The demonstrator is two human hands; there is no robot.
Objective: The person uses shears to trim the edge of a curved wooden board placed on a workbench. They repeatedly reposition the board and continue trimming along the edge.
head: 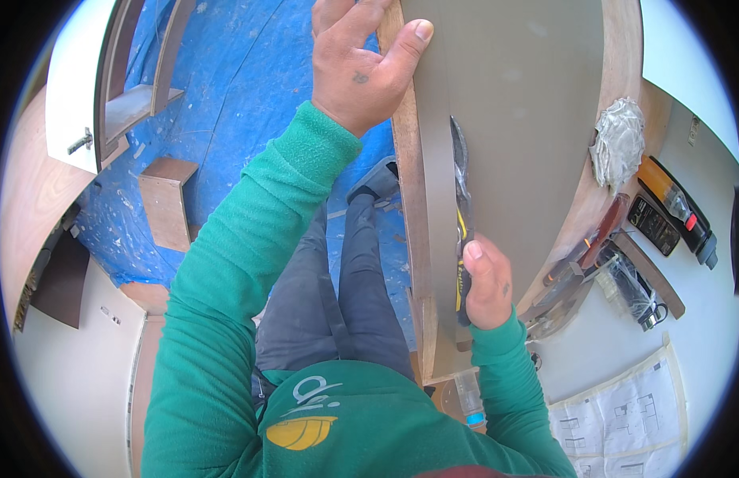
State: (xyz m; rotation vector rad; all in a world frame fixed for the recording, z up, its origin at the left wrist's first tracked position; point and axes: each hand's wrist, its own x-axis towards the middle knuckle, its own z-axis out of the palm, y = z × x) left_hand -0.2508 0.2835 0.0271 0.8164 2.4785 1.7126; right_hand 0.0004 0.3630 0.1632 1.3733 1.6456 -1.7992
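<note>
My right hand (489,284) grips a pair of snips (461,239) with black and yellow handles, its dark blades pointing away from me. The tool lies along a narrow strip of grey-brown laminate (436,179) at the near side of a large panel (519,119) of the same colour. Whether the blades touch the strip is hard to tell. Farther up, my left hand (363,71) rests over the raw wooden edge (408,155) of the panel. Its thumb lies on the laminate face, and the fingertips run out at the top of the picture.
Right of the panel are a crumpled whitish cloth (618,143), bottles (677,203), a phone-like dark object (653,224) and taped drawings (620,418). A small wooden box (169,203) stands on the blue floor sheet (244,77). A white cabinet door (76,89) is at left.
</note>
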